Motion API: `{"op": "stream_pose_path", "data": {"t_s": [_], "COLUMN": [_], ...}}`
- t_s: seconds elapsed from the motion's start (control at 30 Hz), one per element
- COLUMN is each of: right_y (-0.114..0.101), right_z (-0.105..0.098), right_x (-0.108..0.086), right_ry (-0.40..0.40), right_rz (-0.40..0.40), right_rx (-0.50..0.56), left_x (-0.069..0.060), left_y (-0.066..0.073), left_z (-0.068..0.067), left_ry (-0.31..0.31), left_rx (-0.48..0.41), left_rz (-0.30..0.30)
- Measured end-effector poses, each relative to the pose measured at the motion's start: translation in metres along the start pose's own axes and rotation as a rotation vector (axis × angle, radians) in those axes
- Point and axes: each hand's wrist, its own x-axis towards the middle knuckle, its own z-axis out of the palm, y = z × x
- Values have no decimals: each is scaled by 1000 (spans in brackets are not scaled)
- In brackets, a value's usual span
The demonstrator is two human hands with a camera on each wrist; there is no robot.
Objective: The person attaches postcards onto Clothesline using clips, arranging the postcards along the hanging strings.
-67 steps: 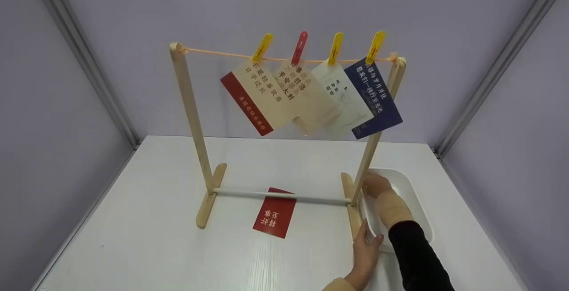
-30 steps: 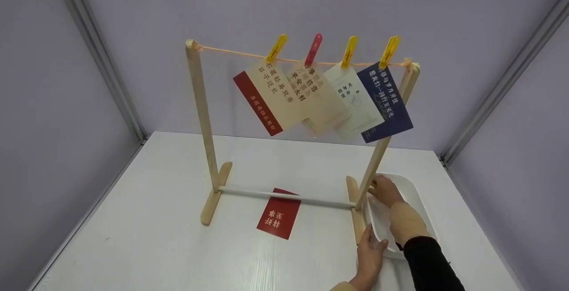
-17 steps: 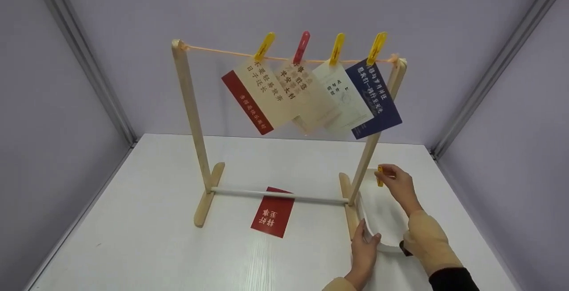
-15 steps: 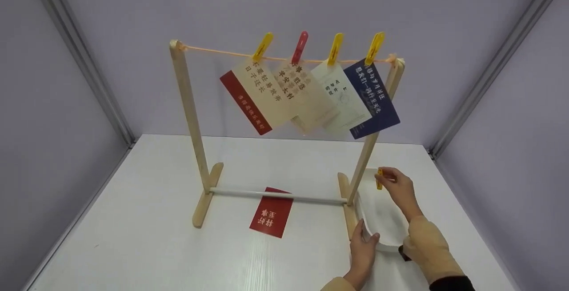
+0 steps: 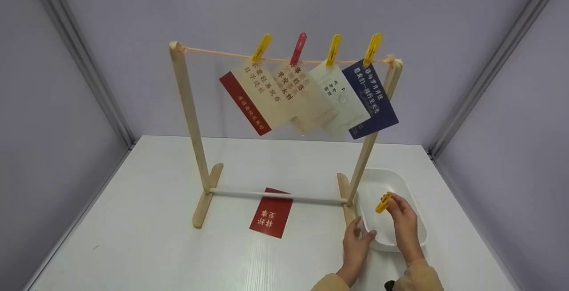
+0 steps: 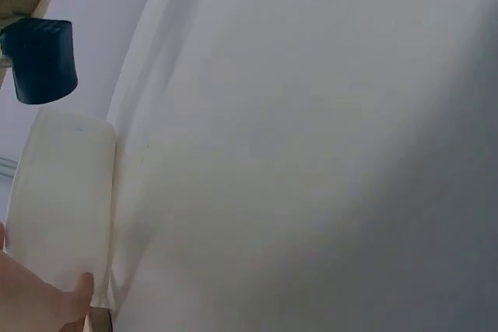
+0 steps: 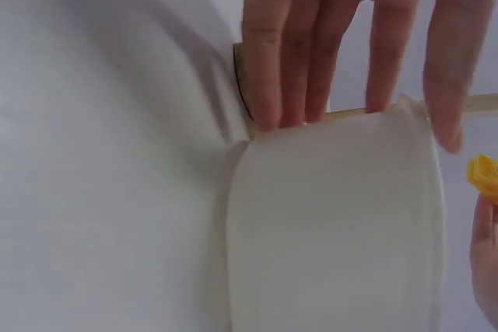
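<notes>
My right hand pinches a yellow clothespin between thumb and fingers. It is over a white tray that stands against the rack's right foot. At the tray's left wall is my left hand, its thumb by the rim and its fingers along the outside. In the right wrist view, straight fingers meet the tray, and the clothespin shows at the right edge. The left wrist view has a thumb by the tray.
A wooden rack carries an orange string. Three yellow clothespins and one red clothespin hold overlapping cards there, the rightmost a navy card. Below, a red card lies partly under the white crossbar.
My right hand was reaching into the tray's far left end, then rose with a yellow clothespin and has come nearer and lower. My left hand has shifted slightly left along the tray.
</notes>
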Motion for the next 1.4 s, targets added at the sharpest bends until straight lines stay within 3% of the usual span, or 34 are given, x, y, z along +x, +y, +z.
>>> {"op": "stream_pose_path", "data": {"t_s": [0.07,0.13,0.2,0.27,0.37,0.43,0.53,0.6,0.67,0.77,0.83,0.87,0.93,1.0,1.07,1.13,1.17,1.23,1.33,1.4], "right_y": [3,7,10,12,14,15,15,15,16,16,17,17,17,17,17,17,17,17,16,16], "right_z": [0,0,0,-1,-5,-8,-9,-8,-6,-4,-3,-3,-3,-4,-3,-3,-3,-3,-3,-2], "right_x": [-3,-4,-4,-4,-5,-5,-6,-6,-7,-8,-9,-9,-9,-8,-8,-8,-8,-8,-7,-7], "right_ry": [9,17,26,40,56,73,78,76,63,61,65,66,70,75,73,70,68,63,67,74], "right_rz": [24,40,47,58,75,82,79,69,57,50,56,57,65,69,71,78,83,90,94,91], "right_rx": [41,83,118,158,164,163,126,124,135,163,174,175,167,172,161,149,141,122,99,98], "left_x": [9,21,35,50,67,73,73,71,67,62,60,60,60,61,62,60,59,55,46,39], "left_y": [4,9,15,21,26,26,21,20,21,25,28,29,32,34,36,36,35,33,26,22], "left_z": [-15,-38,-67,-98,-139,-160,-179,-187,-194,-203,-209,-212,-216,-218,-217,-214,-211,-204,-190,-183], "left_ry": [25,54,100,138,155,124,79,-12,-160,-450,-627,-686,-755,-774,-753,-673,-597,-383,-48,90], "left_rx": [27,165,422,782,1207,1346,1419,1465,1484,1437,1364,1330,1281,1255,1248,1263,1276,1266,1273,1342], "left_rz": [62,171,272,305,272,250,301,370,449,503,470,434,344,307,325,387,405,394,310,262]}}
